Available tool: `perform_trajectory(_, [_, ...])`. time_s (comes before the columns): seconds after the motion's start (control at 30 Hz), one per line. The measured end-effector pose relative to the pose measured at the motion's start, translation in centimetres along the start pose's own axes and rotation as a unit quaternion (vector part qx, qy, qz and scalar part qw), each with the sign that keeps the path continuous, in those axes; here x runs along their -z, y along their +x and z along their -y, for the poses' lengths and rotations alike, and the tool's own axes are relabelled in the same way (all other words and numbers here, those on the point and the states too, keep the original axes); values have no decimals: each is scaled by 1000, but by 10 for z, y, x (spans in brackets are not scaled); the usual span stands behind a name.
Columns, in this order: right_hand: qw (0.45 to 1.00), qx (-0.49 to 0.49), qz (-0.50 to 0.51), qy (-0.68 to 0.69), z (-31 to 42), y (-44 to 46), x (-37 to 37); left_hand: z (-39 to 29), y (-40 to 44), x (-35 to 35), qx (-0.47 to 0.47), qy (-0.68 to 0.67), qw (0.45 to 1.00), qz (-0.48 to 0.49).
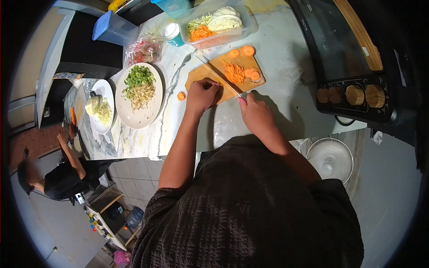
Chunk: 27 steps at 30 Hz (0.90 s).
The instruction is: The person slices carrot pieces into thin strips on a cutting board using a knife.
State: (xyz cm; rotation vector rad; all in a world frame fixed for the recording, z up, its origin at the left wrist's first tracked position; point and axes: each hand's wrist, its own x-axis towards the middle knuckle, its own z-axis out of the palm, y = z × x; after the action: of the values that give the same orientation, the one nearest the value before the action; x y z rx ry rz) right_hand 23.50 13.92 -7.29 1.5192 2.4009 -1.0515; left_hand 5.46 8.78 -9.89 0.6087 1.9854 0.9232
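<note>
My right hand [258, 115] is closed round the handle of a knife [222, 77], its blade lying diagonally over the wooden cutting board [195, 77]. My left hand [203, 94] rests at the board's near left side with its fingers curled down on a piece of carrot, mostly hidden by the fingers. Beyond the blade is a heap of carrot strips [233, 72]. Carrot slices [252, 74] lie beside the heap, and thicker carrot rounds [248, 50] sit at the far corner. A carrot end [181, 96] lies on the counter left of the board.
A clear container [219, 41] holds cabbage and shredded carrot. Plates of greens with sprouts [142, 87] and shredded cabbage [104, 112] stand left, near a plastic bag [144, 51]. An oven [353, 76] bounds the right. A co-worker [67, 172] is at the far left.
</note>
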Motion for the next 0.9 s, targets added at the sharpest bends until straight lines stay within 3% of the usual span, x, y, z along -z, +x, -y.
perform_trajectory(0.1, [1000, -3, -2, -3, 1, -1, 4, 5, 3, -1, -35, 24, 999, -18])
perform_trajectory(0.5, [998, 52, -31, 26, -2, -2, -4, -8, -6, 0, 22, -65, 998, 15])
perform_trajectory(0.7, [993, 79, -73, 42, -6, 1, -12, -3, -3, 1, 6, -29, 999, 16])
perform_trajectory(0.9, [995, 78, -46, 47, -4, 1, -13, -3, -3, 1, -9, 37, 999, -9])
